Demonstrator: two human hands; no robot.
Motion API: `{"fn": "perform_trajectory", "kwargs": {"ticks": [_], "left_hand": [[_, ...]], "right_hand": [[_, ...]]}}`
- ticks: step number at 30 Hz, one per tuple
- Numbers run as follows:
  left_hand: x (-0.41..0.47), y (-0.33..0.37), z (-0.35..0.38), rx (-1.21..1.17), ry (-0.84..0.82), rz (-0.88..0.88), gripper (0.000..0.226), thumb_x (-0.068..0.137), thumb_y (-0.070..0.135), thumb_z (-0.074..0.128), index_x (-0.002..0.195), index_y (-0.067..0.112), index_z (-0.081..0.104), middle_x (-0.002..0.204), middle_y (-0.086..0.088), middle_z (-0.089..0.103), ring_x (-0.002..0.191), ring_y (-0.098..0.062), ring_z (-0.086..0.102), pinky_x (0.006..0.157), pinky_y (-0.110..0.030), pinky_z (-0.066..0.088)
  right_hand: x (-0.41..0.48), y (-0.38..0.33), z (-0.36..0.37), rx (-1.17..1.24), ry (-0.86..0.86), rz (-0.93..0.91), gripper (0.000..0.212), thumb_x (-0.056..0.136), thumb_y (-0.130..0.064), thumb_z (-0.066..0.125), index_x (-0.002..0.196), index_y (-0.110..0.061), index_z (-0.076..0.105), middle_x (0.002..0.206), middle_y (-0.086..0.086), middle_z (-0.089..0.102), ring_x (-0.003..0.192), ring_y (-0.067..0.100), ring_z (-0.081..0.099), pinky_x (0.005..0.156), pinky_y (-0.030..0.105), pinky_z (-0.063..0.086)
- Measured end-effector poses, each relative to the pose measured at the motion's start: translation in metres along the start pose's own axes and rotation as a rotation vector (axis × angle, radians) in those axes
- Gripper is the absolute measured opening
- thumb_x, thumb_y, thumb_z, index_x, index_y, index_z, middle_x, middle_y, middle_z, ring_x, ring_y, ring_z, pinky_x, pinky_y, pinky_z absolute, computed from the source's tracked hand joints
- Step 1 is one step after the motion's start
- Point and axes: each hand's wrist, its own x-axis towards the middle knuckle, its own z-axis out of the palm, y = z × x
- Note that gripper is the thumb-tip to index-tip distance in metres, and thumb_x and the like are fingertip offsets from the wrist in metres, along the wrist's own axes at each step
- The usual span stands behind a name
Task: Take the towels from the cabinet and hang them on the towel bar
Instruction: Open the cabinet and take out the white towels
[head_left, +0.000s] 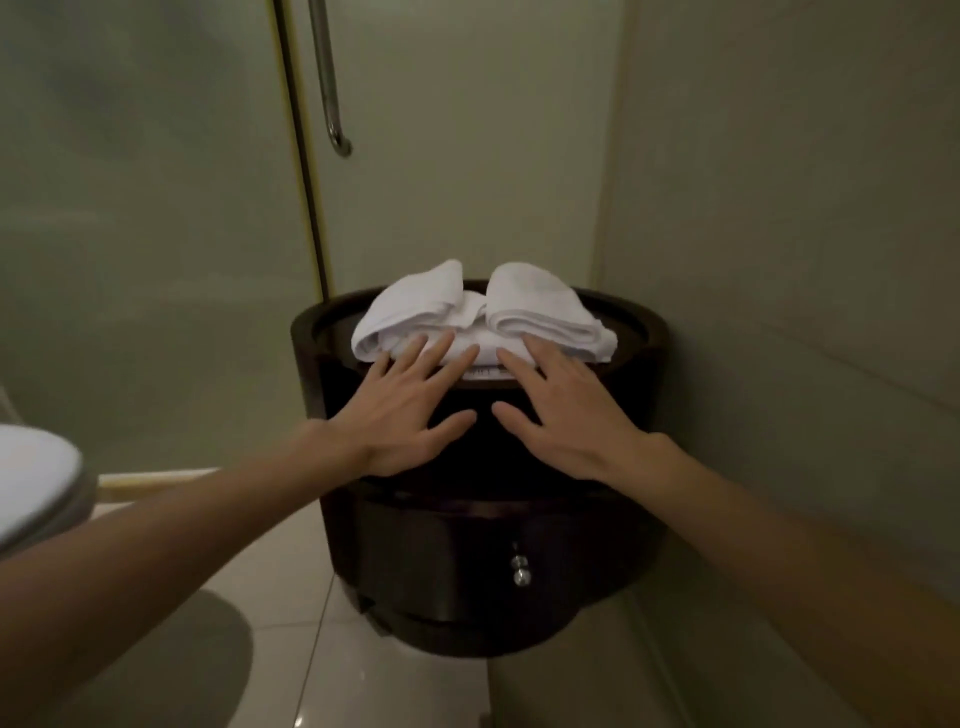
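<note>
Folded white towels lie on top of a dark round wooden cabinet (644, 332) in the corner. One rolled towel (410, 306) is on the left and another (545, 306) on the right, with a flat folded towel (475, 348) beneath them. My left hand (410, 405) and my right hand (561, 415) reach forward side by side, fingers spread, fingertips touching the front edge of the towel pile. Neither hand grips anything. A vertical metal bar (327, 78) is fixed on the glass door above and to the left.
A frosted glass shower door (156, 234) stands to the left of the cabinet. A white toilet seat (36, 478) is at the left edge. A wall (805, 260) closes the right side. The cabinet has a small metal knob (521, 570) on its lower front. Pale floor tiles lie below.
</note>
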Motion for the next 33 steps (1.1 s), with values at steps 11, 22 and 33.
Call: {"fn": "perform_trajectory", "kwargs": {"ticks": [11, 22, 33], "left_hand": [[-0.037, 0.017, 0.023, -0.045, -0.094, -0.04, 0.078, 0.077, 0.077, 0.009, 0.146, 0.046, -0.013, 0.159, 0.008, -0.014, 0.146, -0.017, -0.014, 0.118, -0.05, 0.002], [-0.051, 0.027, 0.042, -0.004, 0.047, -0.072, 0.076, 0.078, 0.076, -0.006, 0.146, 0.043, -0.013, 0.159, 0.003, -0.012, 0.146, -0.02, -0.015, 0.118, -0.051, -0.003], [0.004, -0.004, 0.068, 0.073, 0.184, -0.118, 0.072, 0.088, 0.067, -0.001, 0.151, 0.033, 0.006, 0.16, -0.005, 0.008, 0.147, -0.025, 0.002, 0.116, -0.055, 0.003]], "right_hand": [[-0.041, -0.002, 0.011, 0.048, -0.134, 0.043, 0.068, 0.094, -0.061, 0.029, 0.152, -0.033, 0.008, 0.161, 0.005, -0.003, 0.148, 0.023, -0.006, 0.12, 0.047, 0.008], [-0.059, -0.008, 0.037, -0.06, -0.03, 0.03, 0.073, 0.087, -0.065, 0.009, 0.152, -0.032, 0.007, 0.161, 0.007, -0.001, 0.148, 0.023, -0.008, 0.12, 0.048, 0.002], [-0.001, 0.015, 0.063, -0.188, 0.124, 0.028, 0.073, 0.094, -0.062, 0.011, 0.149, -0.016, 0.026, 0.158, 0.018, 0.017, 0.146, 0.033, 0.013, 0.117, 0.052, 0.012]]}}
